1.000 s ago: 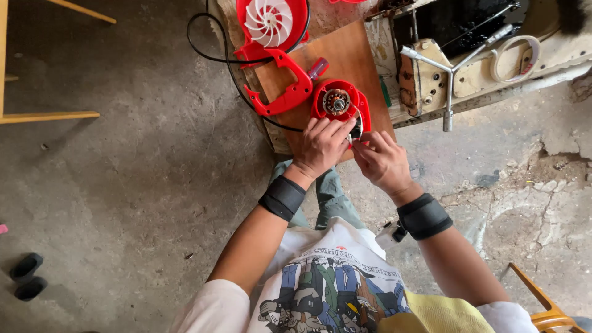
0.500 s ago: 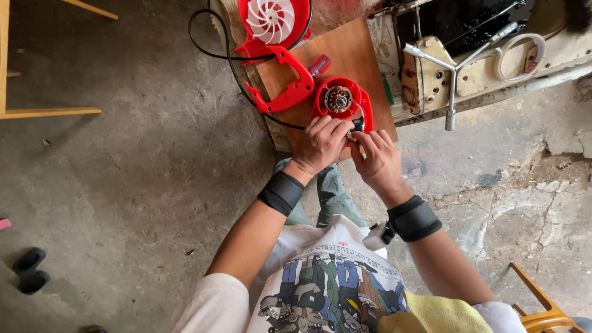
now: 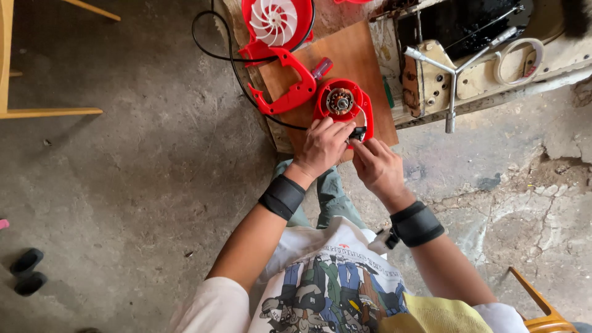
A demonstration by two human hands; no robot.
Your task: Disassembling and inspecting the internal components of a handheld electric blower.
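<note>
Hands have closed in since a second ago: your left hand (image 3: 322,148) steadies the red motor housing (image 3: 343,103) at the wooden board's (image 3: 357,52) near edge, your right hand (image 3: 377,165) pinches its black switch (image 3: 357,132).

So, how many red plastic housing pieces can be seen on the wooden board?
3: the fan cover with the white impeller at the top, the handle-shaped shell below it, and the round motor housing at both hands. A fourth red piece may be cut off at the top edge.
</note>
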